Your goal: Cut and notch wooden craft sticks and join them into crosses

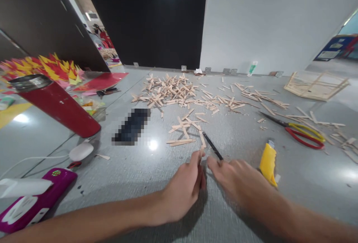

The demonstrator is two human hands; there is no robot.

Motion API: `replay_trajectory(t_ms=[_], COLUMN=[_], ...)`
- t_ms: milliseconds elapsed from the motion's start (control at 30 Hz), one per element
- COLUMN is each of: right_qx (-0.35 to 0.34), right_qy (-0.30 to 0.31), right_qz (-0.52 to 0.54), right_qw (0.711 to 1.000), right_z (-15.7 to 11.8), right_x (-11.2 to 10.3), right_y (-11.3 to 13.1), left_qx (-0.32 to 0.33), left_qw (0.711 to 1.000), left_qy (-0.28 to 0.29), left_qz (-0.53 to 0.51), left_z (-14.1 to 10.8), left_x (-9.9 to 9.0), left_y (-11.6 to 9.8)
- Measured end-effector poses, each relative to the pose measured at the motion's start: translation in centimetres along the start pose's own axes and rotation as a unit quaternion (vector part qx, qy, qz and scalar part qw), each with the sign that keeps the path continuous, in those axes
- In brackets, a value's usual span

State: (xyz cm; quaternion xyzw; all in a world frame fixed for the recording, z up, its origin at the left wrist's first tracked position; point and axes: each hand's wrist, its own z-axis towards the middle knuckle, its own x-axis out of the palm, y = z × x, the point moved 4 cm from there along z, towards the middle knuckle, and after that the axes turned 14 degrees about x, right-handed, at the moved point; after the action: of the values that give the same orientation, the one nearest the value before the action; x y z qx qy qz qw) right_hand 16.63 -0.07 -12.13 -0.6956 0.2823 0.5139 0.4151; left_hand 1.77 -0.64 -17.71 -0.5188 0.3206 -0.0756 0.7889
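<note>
I see both hands low on the grey floor (134, 168), nearly meeting. My left hand (183, 189) has its fingers narrow, pinched on the near end of a stick (202, 139) that runs away from the fingertips. My right hand (237, 183) holds a black pen (212, 146) between closed fingers, its tip just beside that stick, ahead of the left fingertips. Just beyond the fingers lie a few loose sticks (184, 127); well beyond them spreads a big pile (170, 90). Right of the right fingers sits a yellow cutter (267, 161), close by, and farther right, scissors (300, 131). Left of the left fingers, well apart, lie a red flask (58, 105) on its side and a white mouse (81, 151).
</note>
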Motion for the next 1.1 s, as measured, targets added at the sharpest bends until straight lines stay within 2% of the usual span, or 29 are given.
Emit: replay_trajectory(t_ms=[300,733,1100], right_qx=[0.005,-0.006,-0.020], right_qy=[0.004,-0.062,-0.047], right_qz=[-0.008,0.013,0.036], right_qw=[1.000,0.998,0.998], right_z=[-0.19,-0.40,-0.59], right_x=[-0.09,0.45,0.63], right_y=[0.00,0.22,0.06], left_qx=[-0.015,-0.020,-0.026], left_qw=[1.000,1.000,0.999], left_qy=[0.005,0.011,0.010], left_qz=[0.011,0.020,0.033], left_z=[-0.14,-0.18,-0.32], left_x=[-0.05,0.03,0.28], left_y=[0.19,-0.08,0.35])
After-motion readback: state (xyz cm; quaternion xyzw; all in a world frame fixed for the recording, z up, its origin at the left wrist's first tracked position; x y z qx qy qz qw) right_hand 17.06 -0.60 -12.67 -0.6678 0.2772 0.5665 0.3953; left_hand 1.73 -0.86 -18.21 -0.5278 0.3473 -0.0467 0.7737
